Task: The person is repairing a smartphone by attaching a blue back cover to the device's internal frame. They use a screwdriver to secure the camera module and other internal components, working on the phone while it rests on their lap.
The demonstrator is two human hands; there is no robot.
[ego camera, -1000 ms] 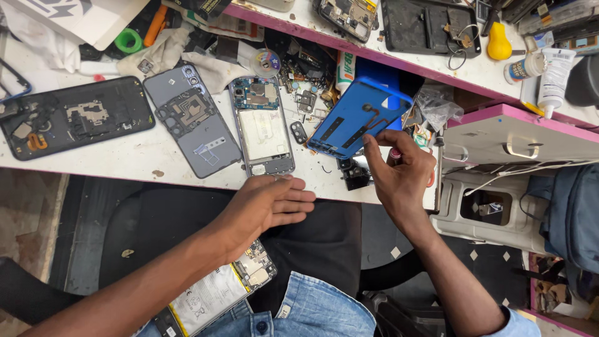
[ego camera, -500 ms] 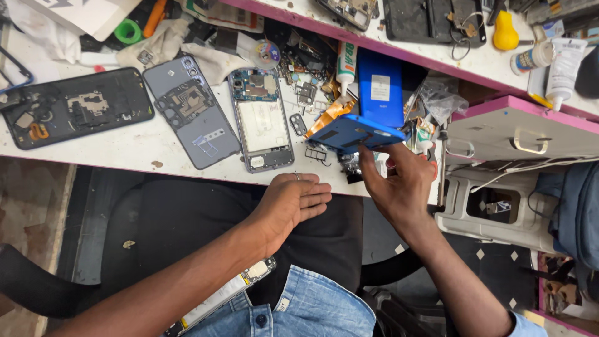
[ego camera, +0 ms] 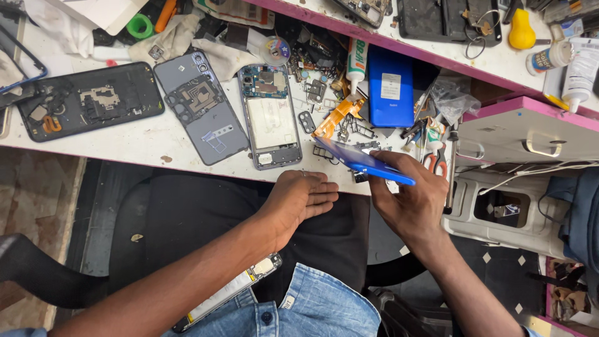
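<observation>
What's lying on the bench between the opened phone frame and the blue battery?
In the head view, between the opened phone frame and blue battery lie an orange flex cable, small metal brackets and a glue tube.

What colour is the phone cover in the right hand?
Blue. The right hand holds the cover edge-on over the table edge; the head view shows it.

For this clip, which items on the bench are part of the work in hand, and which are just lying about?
In hand:
- blue back cover, held edge-on in the right hand
- left hand resting at the edge of the white bench

Lying about:
- blue battery
- opened phone frame
- grey back cover
- black phone shell
- yellow bulb tool
- scissors
</observation>
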